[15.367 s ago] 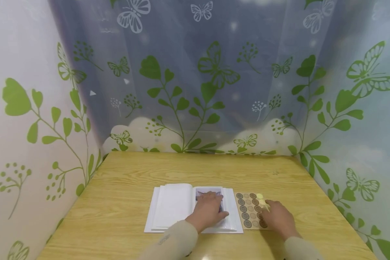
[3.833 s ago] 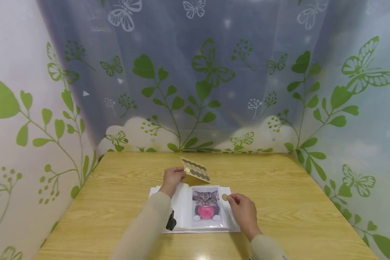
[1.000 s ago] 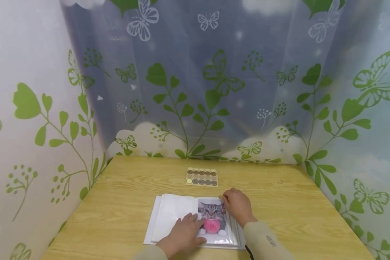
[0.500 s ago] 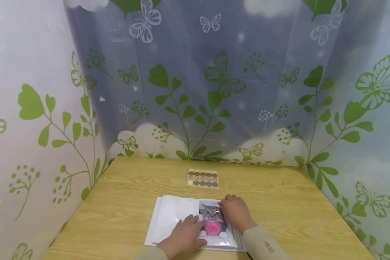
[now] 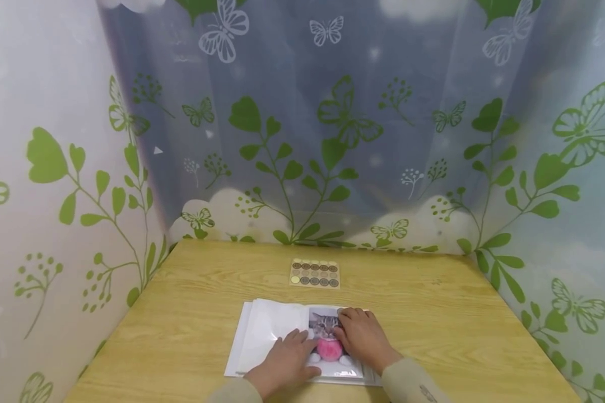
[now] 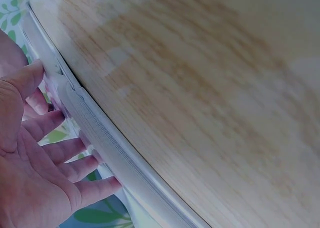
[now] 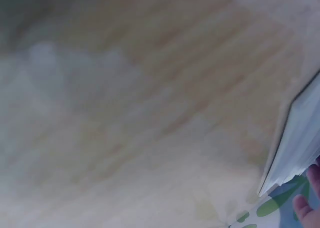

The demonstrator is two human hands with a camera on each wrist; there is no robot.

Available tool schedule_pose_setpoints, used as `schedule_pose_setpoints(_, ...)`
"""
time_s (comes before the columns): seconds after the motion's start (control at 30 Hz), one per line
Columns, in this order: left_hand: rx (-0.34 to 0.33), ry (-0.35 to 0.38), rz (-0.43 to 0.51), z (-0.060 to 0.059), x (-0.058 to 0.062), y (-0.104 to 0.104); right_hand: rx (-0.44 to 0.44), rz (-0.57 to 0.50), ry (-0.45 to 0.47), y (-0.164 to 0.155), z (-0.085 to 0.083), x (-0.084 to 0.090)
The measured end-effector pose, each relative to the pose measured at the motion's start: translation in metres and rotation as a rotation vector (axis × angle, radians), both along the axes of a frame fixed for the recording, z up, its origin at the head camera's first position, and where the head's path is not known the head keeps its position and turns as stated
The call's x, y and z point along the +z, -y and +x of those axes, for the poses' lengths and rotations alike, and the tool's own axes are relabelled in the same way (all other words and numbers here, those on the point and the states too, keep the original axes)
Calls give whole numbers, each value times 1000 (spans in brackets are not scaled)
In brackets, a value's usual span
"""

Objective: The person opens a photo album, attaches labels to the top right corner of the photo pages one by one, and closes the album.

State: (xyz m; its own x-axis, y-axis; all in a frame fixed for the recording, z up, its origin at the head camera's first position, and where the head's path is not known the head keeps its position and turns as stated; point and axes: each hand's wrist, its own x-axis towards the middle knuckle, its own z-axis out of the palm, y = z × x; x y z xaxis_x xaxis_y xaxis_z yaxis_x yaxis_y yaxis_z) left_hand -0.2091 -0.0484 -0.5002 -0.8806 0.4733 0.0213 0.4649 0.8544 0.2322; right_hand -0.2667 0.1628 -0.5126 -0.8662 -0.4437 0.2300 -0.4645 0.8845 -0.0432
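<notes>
An open photo album (image 5: 277, 327) lies on the table, a cat photo with a pink ball (image 5: 329, 350) on its right page. My left hand (image 5: 286, 361) rests across the lower middle of the album with fingers extended. In the left wrist view, that hand's spread fingertips (image 6: 107, 185) touch the pages. My right hand (image 5: 367, 338) lies on the upper right corner of the photo page, its fingers flattened and covering part of the cat. Any sticker under it is hidden. In the right wrist view only a few fingers (image 7: 312, 180) show beside the album.
Behind the album lies a sheet of round stickers (image 5: 315, 274), with one pale yellow spot at its near left. The wooden table (image 5: 181, 313) is enclosed by a patterned curtain (image 5: 302, 140) with leaves and butterflies.
The sticker sheet went from the album's right, through my left hand, to behind the album. My right hand brought a peeled round sticker to the page corner, then flattened there.
</notes>
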Motion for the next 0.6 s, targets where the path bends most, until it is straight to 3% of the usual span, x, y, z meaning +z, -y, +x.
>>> schedule_pose_setpoints(0.23,-5,-1,-2,0,2,2,-53,-44,115,4,-5,0)
schedule_pose_setpoints(0.4,8,14,-10,0,4,2,-24,-23,101,6,-7,1)
schedule_pose_setpoints(0.6,5,15,3,0,1,0,-3,5,149,0,0,-3)
